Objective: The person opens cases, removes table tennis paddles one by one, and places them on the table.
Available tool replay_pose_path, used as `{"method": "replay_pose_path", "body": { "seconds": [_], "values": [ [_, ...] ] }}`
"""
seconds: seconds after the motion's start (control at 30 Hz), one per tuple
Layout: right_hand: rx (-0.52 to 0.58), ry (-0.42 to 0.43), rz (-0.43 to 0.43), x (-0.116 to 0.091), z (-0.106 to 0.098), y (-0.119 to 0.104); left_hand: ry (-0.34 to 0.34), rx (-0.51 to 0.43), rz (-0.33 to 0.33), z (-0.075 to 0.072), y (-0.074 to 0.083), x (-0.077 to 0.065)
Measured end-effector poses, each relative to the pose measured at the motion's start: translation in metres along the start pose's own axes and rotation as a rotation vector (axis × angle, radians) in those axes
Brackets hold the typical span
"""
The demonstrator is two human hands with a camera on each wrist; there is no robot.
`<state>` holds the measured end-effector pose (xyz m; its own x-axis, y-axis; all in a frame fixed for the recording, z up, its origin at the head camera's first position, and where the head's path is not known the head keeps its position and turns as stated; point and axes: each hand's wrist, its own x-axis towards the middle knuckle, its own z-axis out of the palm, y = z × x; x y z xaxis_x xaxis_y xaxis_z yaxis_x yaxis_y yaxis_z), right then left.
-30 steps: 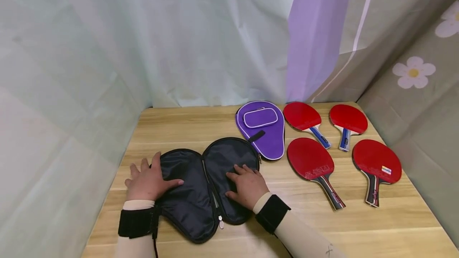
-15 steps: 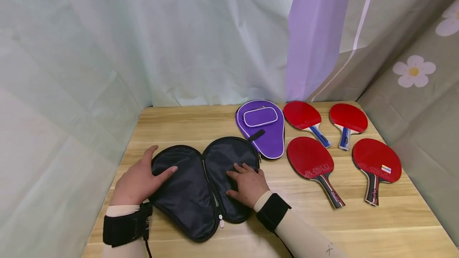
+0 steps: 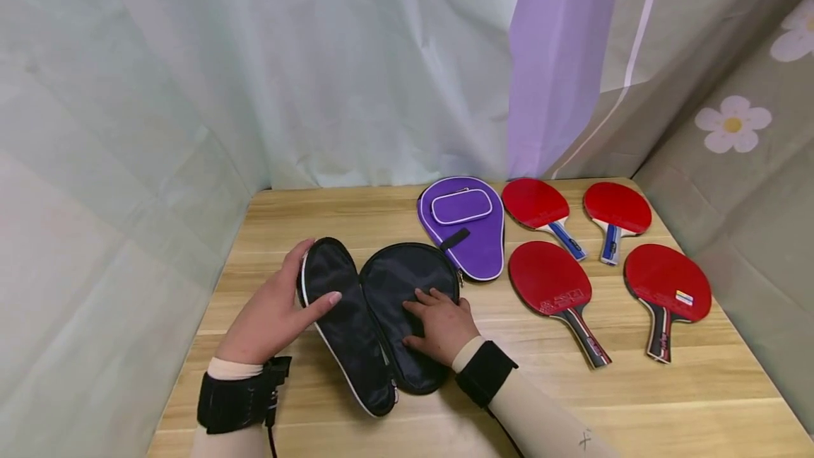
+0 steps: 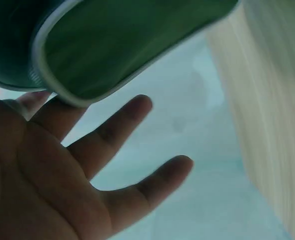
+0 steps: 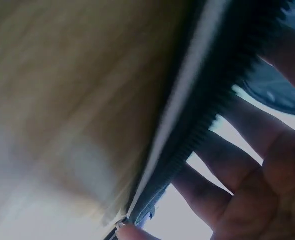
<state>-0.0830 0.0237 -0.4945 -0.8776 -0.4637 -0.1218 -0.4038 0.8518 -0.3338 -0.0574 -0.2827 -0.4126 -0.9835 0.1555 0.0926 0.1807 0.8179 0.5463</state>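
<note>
A black table tennis paddle case (image 3: 403,271) lies unzipped and spread on the wooden table in the head view. Its left half is tilted up off the table, and white piping shows along the raised edge. My left hand (image 3: 270,320) pinches that edge, thumb on the inner side and fingers behind. From the left wrist view, the outer side of the case looks dark green with pale piping (image 4: 42,50), and two fingers extend away from it. My right hand (image 3: 441,331) rests with spread fingers on the case's right half; the zipper teeth (image 5: 202,130) appear beside the fingers in the right wrist view.
A purple paddle case (image 3: 480,249) with a small pocket lies just behind, touching or overlapping the black one in view. Several red paddles lie to the right, two with blue handles (image 3: 568,242) and two with dark handles (image 3: 586,336). Curtains (image 3: 381,69) surround the table.
My left hand went from lying flat on the case's left half to its outer edge, took hold of it and lifted it up toward the right. The right hand has stayed in place.
</note>
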Motion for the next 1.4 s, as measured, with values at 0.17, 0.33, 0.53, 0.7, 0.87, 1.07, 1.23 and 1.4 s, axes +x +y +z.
{"method": "replay_pose_path", "body": {
  "seconds": [0.17, 0.33, 0.53, 0.7, 0.87, 1.07, 1.23, 1.4],
  "values": [
    [0.027, 0.017, -0.028, 0.002, 0.008, 0.007, -0.024, -0.085, 0.086, 0.019, 0.006, 0.009],
    [0.051, 0.070, -0.082, 0.011, 0.040, 0.029, -0.050, -0.103, 0.168, 0.044, 0.010, 0.021],
    [-0.099, 0.260, -0.174, 0.016, 0.076, 0.052, -0.103, -0.010, 0.185, 0.074, 0.015, 0.034],
    [-0.182, 0.310, -0.178, 0.018, 0.087, 0.060, -0.204, 0.057, 0.160, 0.095, 0.014, 0.036],
    [-0.145, 0.320, -0.163, 0.019, 0.087, 0.068, -0.232, 0.078, 0.184, 0.107, 0.016, 0.039],
    [-0.094, 0.299, -0.150, 0.010, 0.069, 0.072, -0.228, 0.093, 0.184, 0.110, 0.020, 0.043],
    [0.024, 0.173, -0.067, -0.009, 0.027, 0.056, -0.233, 0.149, 0.170, 0.112, 0.023, 0.046],
    [0.114, 0.146, -0.024, -0.018, 0.020, 0.063, -0.225, 0.197, 0.150, 0.118, 0.025, 0.047]
  ]
}}
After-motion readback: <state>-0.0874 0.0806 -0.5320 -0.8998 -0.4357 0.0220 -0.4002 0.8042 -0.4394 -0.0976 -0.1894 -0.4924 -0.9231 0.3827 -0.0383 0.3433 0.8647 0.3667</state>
